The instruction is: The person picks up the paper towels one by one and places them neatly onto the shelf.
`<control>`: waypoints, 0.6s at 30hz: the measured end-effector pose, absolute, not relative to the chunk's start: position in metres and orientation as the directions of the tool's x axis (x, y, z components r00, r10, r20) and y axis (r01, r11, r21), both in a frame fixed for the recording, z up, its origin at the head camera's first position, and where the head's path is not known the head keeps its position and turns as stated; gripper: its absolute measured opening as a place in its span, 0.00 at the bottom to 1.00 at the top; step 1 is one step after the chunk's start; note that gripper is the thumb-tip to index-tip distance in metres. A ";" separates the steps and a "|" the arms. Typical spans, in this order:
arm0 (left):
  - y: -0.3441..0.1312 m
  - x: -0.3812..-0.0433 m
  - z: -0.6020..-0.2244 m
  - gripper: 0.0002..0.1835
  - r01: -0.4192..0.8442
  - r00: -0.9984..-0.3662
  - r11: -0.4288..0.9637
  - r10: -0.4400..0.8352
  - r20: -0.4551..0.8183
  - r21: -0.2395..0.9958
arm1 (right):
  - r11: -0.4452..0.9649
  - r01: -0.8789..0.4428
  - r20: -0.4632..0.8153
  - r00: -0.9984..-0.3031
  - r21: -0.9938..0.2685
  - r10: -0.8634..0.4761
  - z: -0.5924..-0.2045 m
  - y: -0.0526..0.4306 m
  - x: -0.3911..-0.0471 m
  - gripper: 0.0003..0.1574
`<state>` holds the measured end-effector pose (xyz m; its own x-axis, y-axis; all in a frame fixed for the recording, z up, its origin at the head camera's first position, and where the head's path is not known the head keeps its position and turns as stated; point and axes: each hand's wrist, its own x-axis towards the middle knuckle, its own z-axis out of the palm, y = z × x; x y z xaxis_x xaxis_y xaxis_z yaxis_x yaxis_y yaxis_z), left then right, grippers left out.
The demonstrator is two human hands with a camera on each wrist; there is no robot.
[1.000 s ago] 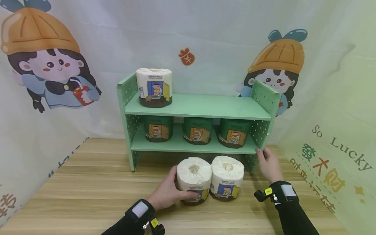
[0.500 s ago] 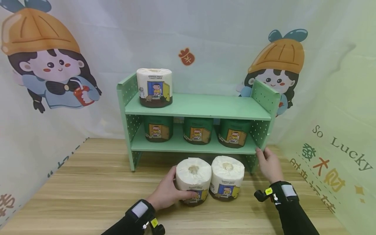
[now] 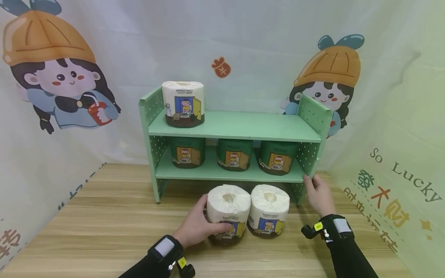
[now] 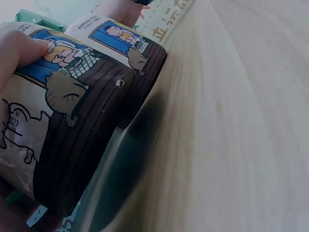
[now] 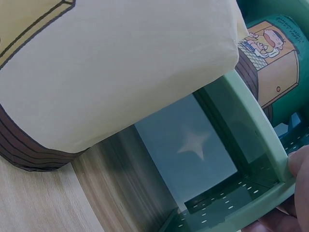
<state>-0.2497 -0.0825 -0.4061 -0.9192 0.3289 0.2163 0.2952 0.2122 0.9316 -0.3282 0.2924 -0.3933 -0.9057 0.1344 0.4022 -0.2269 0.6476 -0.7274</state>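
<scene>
Head: held roll [image 3: 230, 211] white (cartoon-printed), brown below.

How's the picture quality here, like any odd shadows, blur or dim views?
Head view: soft, even light, though the green rolls sit shaded inside the green shelf; left wrist view: tilted, a dark patch, likely shadow, below the held roll, and the table pale and soft; right wrist view: dim and cool-toned, a close white roll cropped by the frame.

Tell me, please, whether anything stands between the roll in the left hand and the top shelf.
Nothing visible does; the held roll seems to have open space up to the top shelf, where another roll stands at the left end.
</scene>
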 end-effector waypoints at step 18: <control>-0.085 -0.270 -0.423 0.48 0.367 -0.883 0.071 0.341 0.323 0.927 | 0.646 -0.242 0.414 -0.901 -0.724 0.126 -0.393 0.292 -0.327 0.29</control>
<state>-0.2700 -0.0847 -0.4226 -0.8825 0.3414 0.3234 0.3672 0.0706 0.9274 -0.3273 0.2924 -0.3927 -0.9014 0.1262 0.4143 -0.2421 0.6463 -0.7237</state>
